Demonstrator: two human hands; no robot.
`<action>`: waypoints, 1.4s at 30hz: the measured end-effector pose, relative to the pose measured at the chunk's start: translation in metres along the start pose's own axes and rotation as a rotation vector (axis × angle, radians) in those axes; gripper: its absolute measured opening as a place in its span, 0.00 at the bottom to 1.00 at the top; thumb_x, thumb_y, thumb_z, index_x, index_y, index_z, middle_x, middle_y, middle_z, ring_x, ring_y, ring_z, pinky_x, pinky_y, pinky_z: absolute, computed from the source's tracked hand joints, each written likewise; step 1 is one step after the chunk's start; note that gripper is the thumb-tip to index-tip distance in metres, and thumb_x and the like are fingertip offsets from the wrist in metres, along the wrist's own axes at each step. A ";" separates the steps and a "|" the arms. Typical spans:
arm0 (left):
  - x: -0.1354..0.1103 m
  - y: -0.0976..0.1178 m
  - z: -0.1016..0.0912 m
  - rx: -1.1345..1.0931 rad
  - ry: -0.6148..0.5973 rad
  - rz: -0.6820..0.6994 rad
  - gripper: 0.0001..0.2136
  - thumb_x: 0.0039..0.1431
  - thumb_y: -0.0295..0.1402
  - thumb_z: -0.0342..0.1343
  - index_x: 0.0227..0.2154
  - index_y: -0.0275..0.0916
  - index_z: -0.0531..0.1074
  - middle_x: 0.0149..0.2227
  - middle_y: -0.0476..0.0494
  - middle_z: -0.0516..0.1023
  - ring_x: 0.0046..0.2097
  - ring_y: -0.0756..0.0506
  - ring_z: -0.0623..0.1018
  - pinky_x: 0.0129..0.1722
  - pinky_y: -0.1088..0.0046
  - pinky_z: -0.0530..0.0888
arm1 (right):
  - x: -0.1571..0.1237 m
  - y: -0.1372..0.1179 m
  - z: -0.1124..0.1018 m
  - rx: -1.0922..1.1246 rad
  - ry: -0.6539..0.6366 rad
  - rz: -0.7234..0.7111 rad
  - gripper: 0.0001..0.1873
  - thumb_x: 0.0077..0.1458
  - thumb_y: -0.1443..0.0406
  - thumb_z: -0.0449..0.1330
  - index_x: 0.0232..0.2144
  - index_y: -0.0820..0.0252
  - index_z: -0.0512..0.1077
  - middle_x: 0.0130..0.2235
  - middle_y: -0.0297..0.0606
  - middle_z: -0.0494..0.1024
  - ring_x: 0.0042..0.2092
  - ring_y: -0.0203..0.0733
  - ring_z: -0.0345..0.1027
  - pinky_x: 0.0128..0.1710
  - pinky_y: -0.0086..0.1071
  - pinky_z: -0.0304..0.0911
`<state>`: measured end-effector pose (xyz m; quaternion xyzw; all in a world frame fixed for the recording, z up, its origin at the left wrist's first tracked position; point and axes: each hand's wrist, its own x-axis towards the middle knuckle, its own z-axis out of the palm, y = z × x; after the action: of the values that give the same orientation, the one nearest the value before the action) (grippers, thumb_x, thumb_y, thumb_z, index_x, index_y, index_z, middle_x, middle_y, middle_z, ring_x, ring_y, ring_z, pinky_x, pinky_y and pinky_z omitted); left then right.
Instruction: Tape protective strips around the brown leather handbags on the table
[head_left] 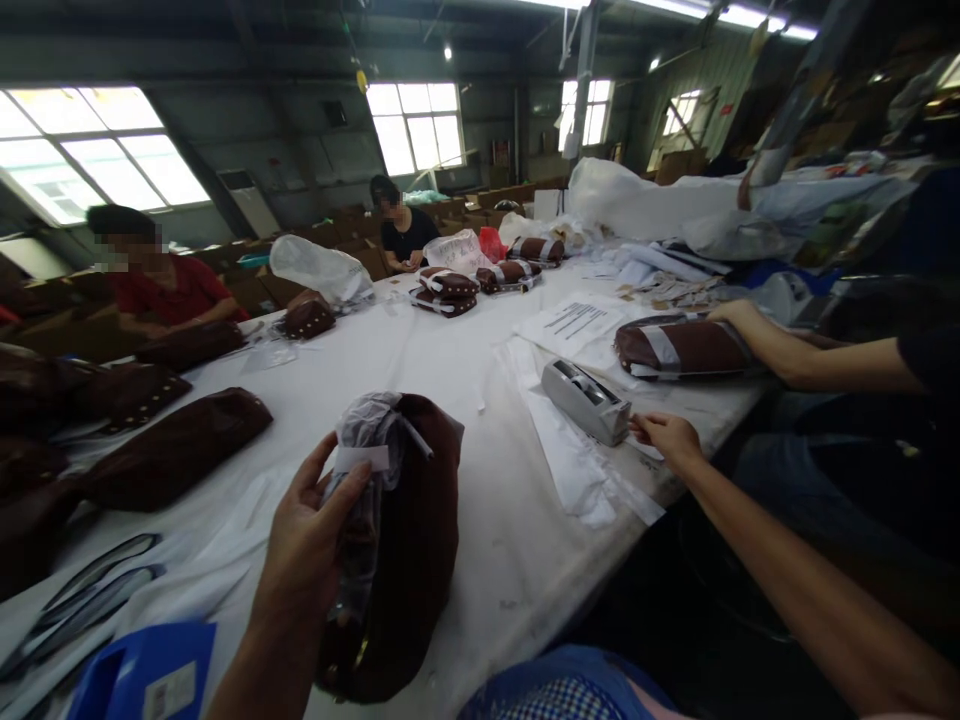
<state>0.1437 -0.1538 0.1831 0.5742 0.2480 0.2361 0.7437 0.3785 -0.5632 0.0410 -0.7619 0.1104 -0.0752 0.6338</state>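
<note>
My left hand [319, 510] grips a dark brown leather bag [424, 540] standing on the table in front of me. Its fingers and thumb close around the plastic-wrapped strap [367, 415] at the bag's top, with the thumb on a small white paper strip [364, 459]. Further right, my right hand [667, 438] pinches at the front edge of a grey tape dispenser [586, 400]. The tape between those fingertips is hardly visible. White sheets [551, 450] lie under and beside the dispenser.
A co-worker's arm [832, 362] at right reaches to a taped brown bag [675, 347]. More brown bags [180, 440] fill the left side. A blue plastic object [146, 670] stands near front left. Two people [169, 280] work across the white table [352, 350].
</note>
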 end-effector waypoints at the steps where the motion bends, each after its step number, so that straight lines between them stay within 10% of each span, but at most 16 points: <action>1: 0.000 -0.001 0.000 -0.001 0.001 0.008 0.36 0.44 0.35 0.72 0.59 0.47 0.69 0.43 0.42 0.82 0.31 0.47 0.82 0.26 0.77 0.80 | -0.010 -0.006 0.006 0.009 -0.004 -0.008 0.10 0.44 0.60 0.71 0.21 0.58 0.76 0.24 0.39 0.78 0.25 0.41 0.71 0.24 0.31 0.71; 6: -0.001 -0.008 0.001 0.041 -0.049 0.054 0.36 0.47 0.39 0.71 0.60 0.46 0.66 0.46 0.41 0.81 0.38 0.46 0.83 0.32 0.76 0.80 | -0.104 -0.074 0.059 0.134 -0.346 -0.188 0.17 0.45 0.52 0.72 0.34 0.57 0.81 0.33 0.40 0.82 0.35 0.43 0.75 0.39 0.34 0.73; 13: -0.015 -0.007 0.007 -0.002 -0.134 0.099 0.34 0.51 0.39 0.70 0.60 0.44 0.64 0.45 0.42 0.82 0.41 0.45 0.83 0.37 0.74 0.79 | -0.213 -0.166 0.145 0.301 -0.986 -0.470 0.15 0.57 0.52 0.66 0.34 0.57 0.80 0.30 0.38 0.80 0.32 0.42 0.74 0.34 0.35 0.70; 24: -0.022 -0.005 -0.006 0.006 -0.182 0.102 0.35 0.52 0.41 0.69 0.61 0.45 0.63 0.46 0.40 0.82 0.34 0.47 0.82 0.24 0.81 0.73 | -0.216 -0.167 0.185 -0.037 -0.888 -0.559 0.17 0.59 0.52 0.62 0.26 0.56 0.78 0.24 0.32 0.77 0.26 0.39 0.70 0.27 0.30 0.62; 31: -0.024 -0.007 -0.013 -0.062 -0.191 0.069 0.38 0.48 0.39 0.72 0.62 0.42 0.63 0.46 0.38 0.82 0.42 0.42 0.83 0.37 0.74 0.79 | -0.217 -0.167 0.179 -0.049 -0.990 -0.682 0.11 0.62 0.65 0.56 0.39 0.53 0.79 0.37 0.34 0.83 0.37 0.44 0.76 0.39 0.33 0.68; 42: -0.034 -0.007 -0.014 -0.032 -0.216 0.097 0.30 0.51 0.38 0.70 0.57 0.41 0.71 0.48 0.40 0.82 0.46 0.42 0.82 0.44 0.70 0.77 | -0.231 -0.162 0.184 -0.103 -0.837 -0.754 0.06 0.58 0.68 0.54 0.34 0.54 0.70 0.33 0.34 0.79 0.34 0.43 0.73 0.32 0.32 0.63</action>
<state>0.1093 -0.1663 0.1764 0.5955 0.1344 0.2126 0.7629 0.2140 -0.3000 0.1724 -0.7434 -0.4266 0.0175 0.5148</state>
